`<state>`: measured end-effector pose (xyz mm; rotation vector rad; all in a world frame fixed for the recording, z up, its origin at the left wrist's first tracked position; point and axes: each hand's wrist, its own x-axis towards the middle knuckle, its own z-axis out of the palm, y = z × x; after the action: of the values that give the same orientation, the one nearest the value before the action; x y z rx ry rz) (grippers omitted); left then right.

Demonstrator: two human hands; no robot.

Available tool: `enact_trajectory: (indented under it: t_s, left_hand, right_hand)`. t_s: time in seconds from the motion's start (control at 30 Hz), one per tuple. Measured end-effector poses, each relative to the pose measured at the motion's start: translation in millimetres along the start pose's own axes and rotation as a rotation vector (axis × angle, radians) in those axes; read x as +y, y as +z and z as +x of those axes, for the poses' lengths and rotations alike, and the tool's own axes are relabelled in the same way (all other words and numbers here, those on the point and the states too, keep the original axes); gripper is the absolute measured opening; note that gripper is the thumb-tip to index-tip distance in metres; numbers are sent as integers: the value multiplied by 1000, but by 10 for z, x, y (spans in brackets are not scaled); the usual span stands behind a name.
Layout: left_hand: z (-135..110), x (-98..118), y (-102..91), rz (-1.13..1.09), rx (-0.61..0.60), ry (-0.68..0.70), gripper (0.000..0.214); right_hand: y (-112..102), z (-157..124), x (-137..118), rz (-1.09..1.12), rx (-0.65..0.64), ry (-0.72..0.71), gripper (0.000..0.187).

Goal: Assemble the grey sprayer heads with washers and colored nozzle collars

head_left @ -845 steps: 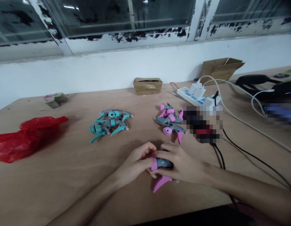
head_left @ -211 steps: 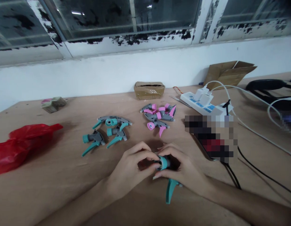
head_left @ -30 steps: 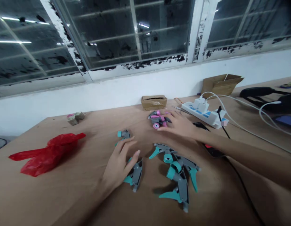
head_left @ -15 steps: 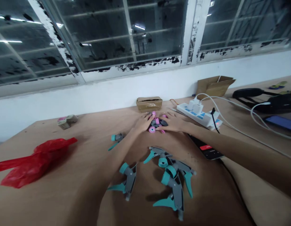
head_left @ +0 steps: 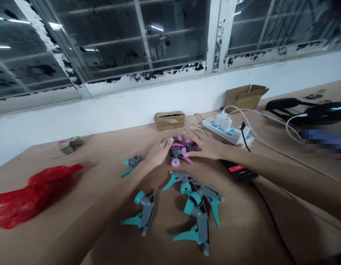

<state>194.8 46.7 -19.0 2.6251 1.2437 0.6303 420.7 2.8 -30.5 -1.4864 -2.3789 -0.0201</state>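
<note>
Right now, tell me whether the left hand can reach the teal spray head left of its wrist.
Probably yes: nothing lies on the teal spray head. The left hand is past it at the pink spray heads, so it may need to draw back.

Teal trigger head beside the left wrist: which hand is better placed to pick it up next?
Likely the left hand: it is close beside that teal trigger head, while the right hand is across the pink trigger heads, farther away.
</note>
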Motion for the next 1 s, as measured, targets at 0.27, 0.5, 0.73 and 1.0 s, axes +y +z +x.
enact_trajectory:
  t_s: [0.27, 0.5, 0.73, 1.0]
  left_hand:
    - [-776, 223, -571, -51, 126, -101, 38]
    - [-1182, 235, -458, -137, 168, -134, 34]
    - [-1195, 181, -275, -234, 196, -174, 31]
    - [-1196, 130, -325, -232, 225, -197, 31]
  right_hand:
    - [-93, -1365, -182, -86, 337, 260, 84]
    - [153, -1775, -192, -162, 330, 475, 90]
    - [247, -1532, 100, -44, 381, 496, 89]
    - [173, -1239, 211, -6, 399, 447, 81]
